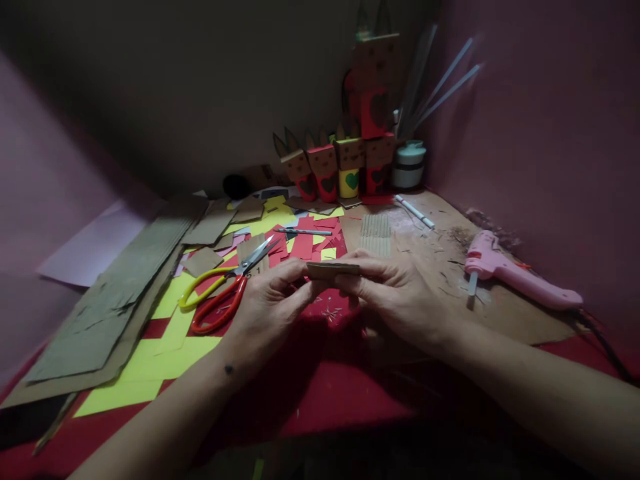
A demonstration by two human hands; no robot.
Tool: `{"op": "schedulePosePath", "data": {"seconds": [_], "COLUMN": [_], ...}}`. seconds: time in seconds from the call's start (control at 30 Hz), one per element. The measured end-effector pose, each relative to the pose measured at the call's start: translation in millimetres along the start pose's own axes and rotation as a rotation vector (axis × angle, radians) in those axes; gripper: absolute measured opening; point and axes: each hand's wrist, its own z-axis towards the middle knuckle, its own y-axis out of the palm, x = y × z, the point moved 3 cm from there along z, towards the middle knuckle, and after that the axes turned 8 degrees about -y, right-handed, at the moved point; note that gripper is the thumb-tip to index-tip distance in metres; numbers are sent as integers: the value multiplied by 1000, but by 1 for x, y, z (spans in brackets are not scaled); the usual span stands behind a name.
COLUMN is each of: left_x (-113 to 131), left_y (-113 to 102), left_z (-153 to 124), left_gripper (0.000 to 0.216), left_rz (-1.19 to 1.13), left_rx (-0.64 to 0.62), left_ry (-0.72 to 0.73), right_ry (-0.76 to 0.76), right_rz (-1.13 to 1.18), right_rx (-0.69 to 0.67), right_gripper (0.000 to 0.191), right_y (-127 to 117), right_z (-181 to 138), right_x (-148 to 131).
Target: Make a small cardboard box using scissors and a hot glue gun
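Between my two hands is a small piece of cardboard [332, 271], held up edge-on above the red tabletop. My left hand [280, 297] pinches its left end with thumb and fingers. On the right end, my right hand [395, 293] grips it the same way. Just left of my left hand lie scissors [239, 277] with one yellow and one red handle, blades partly apart. A ribbed cardboard piece [376, 235] rests on the table behind my right hand.
A pink glue gun [520, 273] lies at right, its cord trailing off. Cardboard figures with pointed ears [327, 170] stand at the back beside a pale jar [409, 165]. Large cardboard sheets [115, 287] and yellow paper [165, 357] cover the left. A marker [415, 211] lies behind.
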Motion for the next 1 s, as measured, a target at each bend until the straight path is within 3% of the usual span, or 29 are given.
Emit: {"op": "schedulePosePath", "data": {"seconds": [0.07, 0.1, 0.2, 0.27, 0.33, 0.43, 0.53, 0.67, 0.77, 0.83, 1.0], "left_x": [-3, -5, -5, -2, 0, -4, -9, -9, -6, -6, -10], "left_y": [-2, -1, 9, 14, 16, 15, 10, 6, 9, 10, 8], "left_z": [-3, -5, -13, -17, -17, -14, -11, -11, -13, -14, -11], "left_gripper": [9, 13, 21, 22, 19, 15, 10, 12, 17, 20, 24], "left_rz": [30, -14, -314, -423, -409, -383, -396, -311, -205, -124, -83], "left_rx": [71, 39, -248, -310, -259, -218, -239, -322, -375, -352, -294], "left_ry": [-45, -95, -202, -176, -158, -189, -216, -184, -156, -170, -227], "right_ry": [-243, -355, -550, -597, -607, -563, -438, -76, 379, 569, 659], "right_rz": [-270, -427, -899, -1101, -1167, -1041, -864, -667, -65, 224, 325], "right_rx": [42, 61, 68, 36, -4, -97, -118, 37, 17, 85, 193], "right_gripper": [31, 32, 31, 30, 33, 44, 53, 53, 13, 18, 27], "right_y": [0, 1, 10, 16, 20, 21, 17, 7, 9, 11, 10], "right_z": [-1, -3, -8, -12, -14, -16, -11, 2, 3, 0, -1], "right_x": [-5, -8, -14, -16, -15, -15, -19, -20, -4, 6, 14]}}
